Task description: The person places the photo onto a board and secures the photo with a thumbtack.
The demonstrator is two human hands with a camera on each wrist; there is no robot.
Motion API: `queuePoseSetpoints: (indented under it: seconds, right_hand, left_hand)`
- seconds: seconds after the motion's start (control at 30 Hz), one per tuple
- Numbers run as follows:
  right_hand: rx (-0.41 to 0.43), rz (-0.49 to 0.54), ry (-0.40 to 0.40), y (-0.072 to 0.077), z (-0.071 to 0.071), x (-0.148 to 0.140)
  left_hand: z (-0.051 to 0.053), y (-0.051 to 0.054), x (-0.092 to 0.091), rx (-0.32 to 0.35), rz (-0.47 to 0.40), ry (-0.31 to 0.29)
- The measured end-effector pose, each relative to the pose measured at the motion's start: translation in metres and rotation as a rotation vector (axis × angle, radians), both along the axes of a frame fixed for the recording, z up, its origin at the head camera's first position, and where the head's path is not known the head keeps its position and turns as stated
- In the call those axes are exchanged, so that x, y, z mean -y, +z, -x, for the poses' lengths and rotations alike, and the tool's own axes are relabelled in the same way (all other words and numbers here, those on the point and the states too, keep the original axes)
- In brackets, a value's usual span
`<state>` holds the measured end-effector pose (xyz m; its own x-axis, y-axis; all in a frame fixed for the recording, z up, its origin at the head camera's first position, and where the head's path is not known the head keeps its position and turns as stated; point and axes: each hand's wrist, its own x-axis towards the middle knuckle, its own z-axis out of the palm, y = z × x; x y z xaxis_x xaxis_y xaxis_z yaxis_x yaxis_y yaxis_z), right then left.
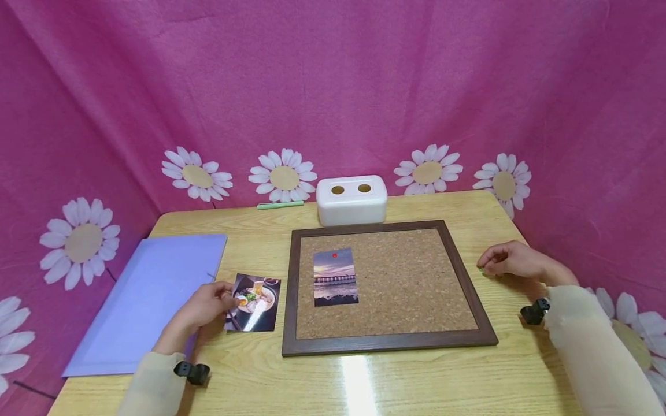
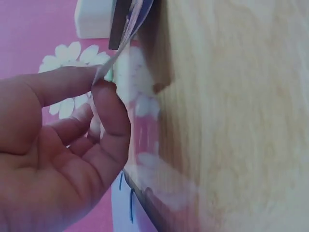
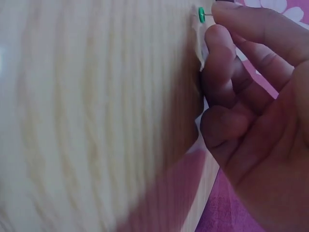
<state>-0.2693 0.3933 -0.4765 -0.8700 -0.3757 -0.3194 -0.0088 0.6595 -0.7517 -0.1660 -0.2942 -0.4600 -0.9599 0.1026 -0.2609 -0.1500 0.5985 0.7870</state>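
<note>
My left hand (image 1: 207,303) pinches the left edge of a photo print (image 1: 264,319) between thumb and finger; it shows a noodle bowl. In the left wrist view the print is nearly edge-on above the fingertips. At the right side of the table, my right hand (image 1: 517,260) pinches a green thumbtack (image 3: 202,14) by its pin at the thumb tip, head towards the tabletop. Between the hands lies a corkboard (image 1: 406,283) in a dark brown frame. A sunset pier photo (image 1: 335,283) lies on its left part, with a red pushpin (image 1: 335,255) at its top.
A white box (image 1: 351,209) with two round holes stands behind the corkboard. A green pen (image 1: 281,205) lies at the table's back edge. To the left is a flat lavender folder (image 1: 145,300). Pink daisy-patterned cloth (image 1: 333,86) surrounds the wooden table (image 1: 416,381).
</note>
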Motion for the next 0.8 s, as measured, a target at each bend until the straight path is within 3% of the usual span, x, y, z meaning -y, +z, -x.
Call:
queuePoseSetpoints:
  seconds: [0.13, 0.37, 0.6, 0.8]
  right_hand:
    - [-0.055, -0.040, -0.001, -0.002, -0.001, 0.004]
    - [-0.076, -0.059, -0.006, -0.004, 0.001, 0.005]
    - [-0.079, -0.004, -0.049, 0.006, -0.001, 0.005]
    - [-0.076, 0.124, -0.100, 0.016, -0.002, 0.007]
  left_hand:
    - [0.001, 0.000, 0.004, 0.049, -0.100, 0.017]
    - [0.004, 0.005, 0.008, 0.070, -0.180, 0.033]
    - [0.009, 0.012, 0.005, 0.059, -0.268, 0.020]
    - [0.016, 0.020, -0.006, 0.038, -0.252, -0.012]
